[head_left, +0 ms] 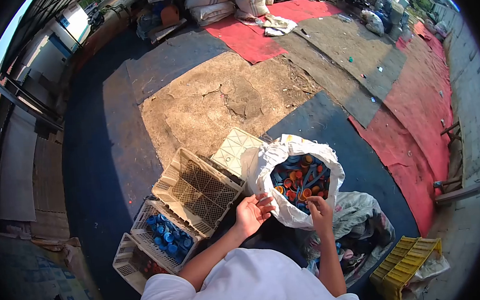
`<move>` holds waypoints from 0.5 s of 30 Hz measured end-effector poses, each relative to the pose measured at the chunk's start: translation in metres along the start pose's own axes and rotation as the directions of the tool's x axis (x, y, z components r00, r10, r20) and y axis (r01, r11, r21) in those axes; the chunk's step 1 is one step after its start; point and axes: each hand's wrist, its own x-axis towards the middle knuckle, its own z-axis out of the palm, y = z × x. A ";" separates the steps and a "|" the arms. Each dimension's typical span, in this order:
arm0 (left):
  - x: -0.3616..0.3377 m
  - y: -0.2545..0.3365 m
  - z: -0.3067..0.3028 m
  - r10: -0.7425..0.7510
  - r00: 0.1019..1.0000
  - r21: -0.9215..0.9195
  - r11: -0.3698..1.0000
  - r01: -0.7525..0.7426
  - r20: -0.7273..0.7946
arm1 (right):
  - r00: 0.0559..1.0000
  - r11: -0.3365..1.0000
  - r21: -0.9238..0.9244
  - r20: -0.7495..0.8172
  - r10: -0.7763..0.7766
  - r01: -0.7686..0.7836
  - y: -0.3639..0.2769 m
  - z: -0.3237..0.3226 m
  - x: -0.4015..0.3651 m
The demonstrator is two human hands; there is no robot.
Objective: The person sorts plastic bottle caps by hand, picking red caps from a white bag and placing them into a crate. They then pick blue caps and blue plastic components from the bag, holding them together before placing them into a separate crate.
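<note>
Sorting is judged early on. The white sack (pixel 264 173) is seen nearly full of mixed caps (pixel 300 180). Blue caps (pixel 168 234) are laid in the slatted crate (pixel 140 223); the middle crate (pixel 198 190) is left empty. L hand (pixel 252 214) is held open-palmed, fingers loosely curled, at the sack rim. R hand (pixel 319 207) is pinched there; whether on a cap can't be told.

no legible text, label, brand or number on the white sack (pixel 264 173), the bottle caps (pixel 301 180) or the crates (pixel 198 190)

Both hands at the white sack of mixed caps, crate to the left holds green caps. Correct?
No: the head view shows blue caps in that crate, not green. Left hand and right hand are both at the white sack of mixed caps.
</note>
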 end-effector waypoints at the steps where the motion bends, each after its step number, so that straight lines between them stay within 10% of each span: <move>1: 0.001 0.001 0.009 -0.011 1.000 -0.009 1.000 0.011 -0.016 | 1.000 1.000 -0.011 0.004 0.002 -0.002 0.002 -0.003 0.003; 15: 0.044 0.025 0.046 -0.036 0.965 -0.060 0.997 0.054 0.259 | 0.991 0.995 -0.097 -0.135 -0.003 -0.010 0.013 0.021 0.012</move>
